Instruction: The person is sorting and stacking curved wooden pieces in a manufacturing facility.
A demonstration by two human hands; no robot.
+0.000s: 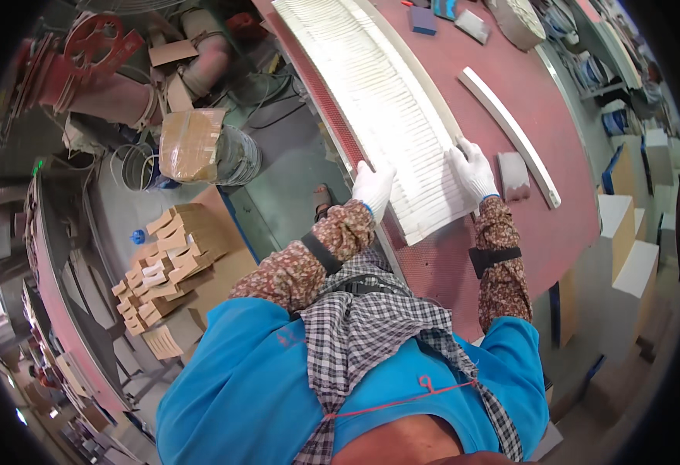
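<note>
A long white ribbed panel (390, 116), slightly bowed, lies on the red table, running away from me. My left hand (373, 187), in a white knitted glove, grips its left edge close to the near end. On the opposite side my right hand (473, 170), gloved the same way, holds the right edge, with its fingertips over the ribs. Both hands appear closed on the edges; the undersides of the fingers are hidden. Just right of my right hand lies a worn grey-white sanding block (513, 176). Beyond that block is a curved white strip (510, 136).
The red table (564, 155) has a rounded right side. A blue block (423, 21), a small grey pad (472, 26) and a pale roll (516, 22) sit at its far end. A taped cardboard box (191, 143), a bucket (239, 155) and stacked brown pieces (166, 267) stand left.
</note>
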